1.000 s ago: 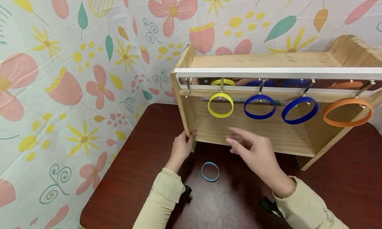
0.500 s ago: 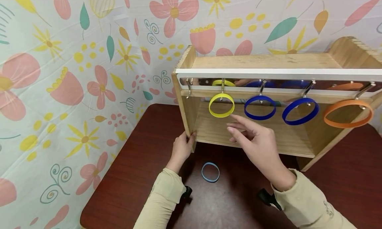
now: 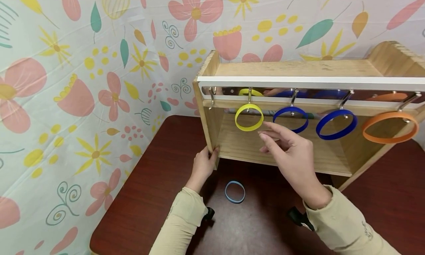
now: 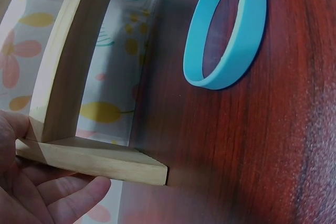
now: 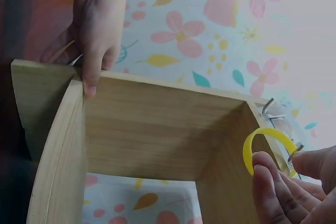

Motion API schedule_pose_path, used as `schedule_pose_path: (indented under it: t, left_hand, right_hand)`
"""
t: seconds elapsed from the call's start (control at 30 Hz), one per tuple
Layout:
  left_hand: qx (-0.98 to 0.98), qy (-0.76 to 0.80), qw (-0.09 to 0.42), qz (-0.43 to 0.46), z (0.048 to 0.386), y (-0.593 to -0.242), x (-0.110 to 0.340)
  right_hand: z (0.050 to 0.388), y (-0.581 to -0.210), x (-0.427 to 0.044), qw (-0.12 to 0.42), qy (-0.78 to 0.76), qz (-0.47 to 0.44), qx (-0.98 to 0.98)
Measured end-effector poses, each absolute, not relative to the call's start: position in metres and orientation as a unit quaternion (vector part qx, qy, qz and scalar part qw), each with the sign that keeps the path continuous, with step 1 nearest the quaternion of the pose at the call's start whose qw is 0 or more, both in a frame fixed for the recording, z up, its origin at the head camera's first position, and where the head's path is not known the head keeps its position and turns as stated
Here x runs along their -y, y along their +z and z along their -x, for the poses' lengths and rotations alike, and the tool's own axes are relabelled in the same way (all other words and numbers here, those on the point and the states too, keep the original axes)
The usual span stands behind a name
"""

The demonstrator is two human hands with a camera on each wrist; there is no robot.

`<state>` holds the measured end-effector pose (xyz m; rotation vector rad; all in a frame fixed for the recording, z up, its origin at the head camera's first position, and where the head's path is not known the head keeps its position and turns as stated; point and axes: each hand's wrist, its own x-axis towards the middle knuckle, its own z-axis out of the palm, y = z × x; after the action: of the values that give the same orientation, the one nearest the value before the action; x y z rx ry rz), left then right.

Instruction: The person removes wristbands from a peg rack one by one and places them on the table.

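My left hand (image 3: 201,168) grips the lower left side of a wooden rack (image 3: 279,148), thumb on the inner face and fingers outside, as the left wrist view also shows. My right hand (image 3: 292,151) is raised before the rack, thumb and fingers apart with nothing between them. Its fingertips are right beside a yellow wristband (image 3: 236,118) hanging on a hook; whether they touch it I cannot tell. It partly hides a blue wristband (image 3: 300,128). On the table, between my forearms, lies a light blue wristband (image 4: 254,35).
Another blue wristband (image 3: 336,135) and an orange wristband (image 3: 390,138) hang further right along the rack's hook rail. The leftmost hook (image 3: 211,100) is bare. Under everything is a dark red-brown table (image 3: 149,181), and a flower-patterned cloth (image 3: 109,63) covers the wall behind.
My right hand has moved up and closer to the hanging yellow wristband, now overlapping the neighbouring blue one. My left hand has kept its grip on the rack.
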<state>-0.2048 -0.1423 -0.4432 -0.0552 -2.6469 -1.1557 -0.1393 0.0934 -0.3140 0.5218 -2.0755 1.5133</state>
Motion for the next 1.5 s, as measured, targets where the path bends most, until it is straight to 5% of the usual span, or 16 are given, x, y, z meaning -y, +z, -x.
schedule_pose_path:
  t: [1.5]
  left_hand:
    - [0.906, -0.403, 0.125, 0.027, 0.205, -0.443, 0.143]
  right_hand:
    - [0.151, -0.308, -0.076, 0.214, 0.599, -0.164, 0.754]
